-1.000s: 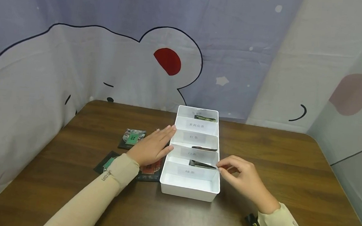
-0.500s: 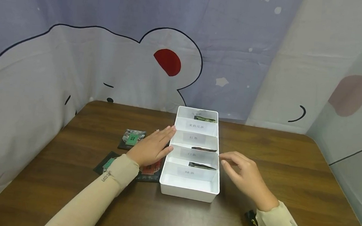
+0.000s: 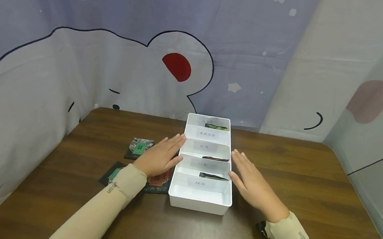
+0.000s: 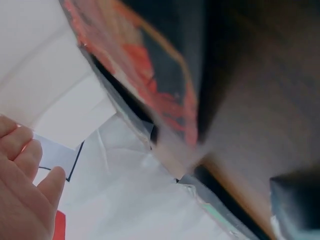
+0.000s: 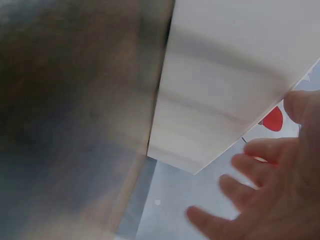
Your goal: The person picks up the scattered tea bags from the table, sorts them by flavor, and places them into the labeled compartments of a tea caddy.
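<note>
Between my two hands stands a white divided box (image 3: 199, 205) with a label in each compartment. Thin dark sachets stand in three compartments: a green-edged sachet (image 3: 216, 127) at the far end, a brownish sachet (image 3: 215, 159) midway, and a black sachet (image 3: 213, 176) nearer me. My left hand (image 3: 161, 154) rests along the box's left rim, fingers extended. On the opposite rim lies my right hand (image 3: 257, 184), also with straight fingers and holding nothing. In the right wrist view, its thumb (image 5: 299, 105) meets the upper edge of the box's wall.
Left of the box lie a dark sachet with a green label (image 3: 139, 148), another green-labelled sachet (image 3: 114, 171) partly under the left sleeve, and a red-labelled sachet (image 3: 159, 182). A small dark item (image 3: 261, 228) peeks out by the right sleeve. A patterned curtain (image 3: 131, 66) hangs behind the table (image 3: 308, 173).
My right hand has let go of the black sachet's end, moved up along the box's right side and straightened its fingers. The left hand stays in place.
</note>
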Tool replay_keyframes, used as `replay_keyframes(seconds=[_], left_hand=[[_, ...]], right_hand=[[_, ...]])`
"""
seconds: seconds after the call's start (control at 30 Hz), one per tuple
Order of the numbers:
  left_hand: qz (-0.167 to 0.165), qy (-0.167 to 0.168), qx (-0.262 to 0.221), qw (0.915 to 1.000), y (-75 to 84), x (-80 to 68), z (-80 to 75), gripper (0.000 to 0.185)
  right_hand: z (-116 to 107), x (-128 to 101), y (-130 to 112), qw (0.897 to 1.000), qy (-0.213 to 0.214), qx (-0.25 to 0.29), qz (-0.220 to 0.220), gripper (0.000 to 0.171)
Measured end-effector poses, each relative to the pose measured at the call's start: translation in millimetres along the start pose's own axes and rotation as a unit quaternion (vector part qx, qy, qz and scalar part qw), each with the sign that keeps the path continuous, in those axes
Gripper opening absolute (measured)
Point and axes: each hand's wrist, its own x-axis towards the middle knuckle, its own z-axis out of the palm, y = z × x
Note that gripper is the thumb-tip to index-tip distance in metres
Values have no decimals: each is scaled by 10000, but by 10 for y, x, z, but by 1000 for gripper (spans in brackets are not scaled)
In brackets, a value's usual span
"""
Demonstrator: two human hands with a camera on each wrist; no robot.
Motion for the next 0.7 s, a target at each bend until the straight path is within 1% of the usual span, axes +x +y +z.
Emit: replay_keyframes(seconds=[0.2,0.33,0.4,0.47,0.57,0.63,0.7], left_hand=[[-45,57,100,9999,14,-19,-24,70],[-215,94,183,9996,31,-39,-62,70],[-329,99,181,9992,53,-63,-110,69],[-417,176,204,9988,56,-95,-154,69],[-614,408,206,9971,40,-158,-223,68],[-762,678,152,9947,13,-206,-275,68],[-973,968,21,9905,-21,-260,-334,67]], right_hand=[[21,8,-34,9992,-354,-126,168,60],[28,28,-56,9987,-416,-254,153,60],[31,39,-60,9986,-423,-268,157,60],[31,47,-64,9986,-424,-263,162,60],[45,53,-59,9985,-440,-274,170,60],[54,59,-52,9985,-433,-296,173,61],[62,64,-45,9985,-417,-300,172,61]])
